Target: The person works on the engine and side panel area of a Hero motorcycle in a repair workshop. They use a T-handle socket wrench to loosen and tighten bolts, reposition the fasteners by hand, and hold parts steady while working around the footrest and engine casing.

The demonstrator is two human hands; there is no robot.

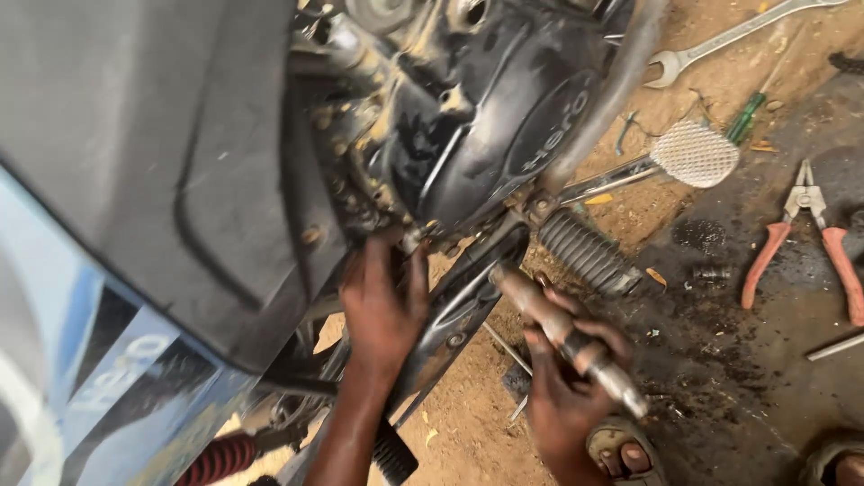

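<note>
A dirty metal rod-shaped tool (567, 337) is gripped in the right hand (562, 387), the fingers closed around its middle. Its upper end is set against the underside of the motorcycle engine (486, 117), just beside the ribbed rubber footpeg (587, 252); its lower end juts out past the hand toward the ground. The left hand (382, 310) is pressed against the lower edge of the engine, fingers spread and laid flat on the metal, with nothing seen held in it. The two hands are near each other, parted by a dark frame bar (459, 306) that slants between them.

Little room is left above the hands, where engine case, bar and footpeg crowd together. To the left, the view is filled by the grey side panel (153, 153). More open room lies to the right and below.

The ground is sandy dirt, with a dark, oil-stained patch (765, 360) on the right. On it lie red-handled pliers (810, 238), a spanner (720, 40), a green-handled screwdriver (747, 112) and a brake pedal (693, 155). A sandalled foot (625, 454) is seen at the lower edge.
</note>
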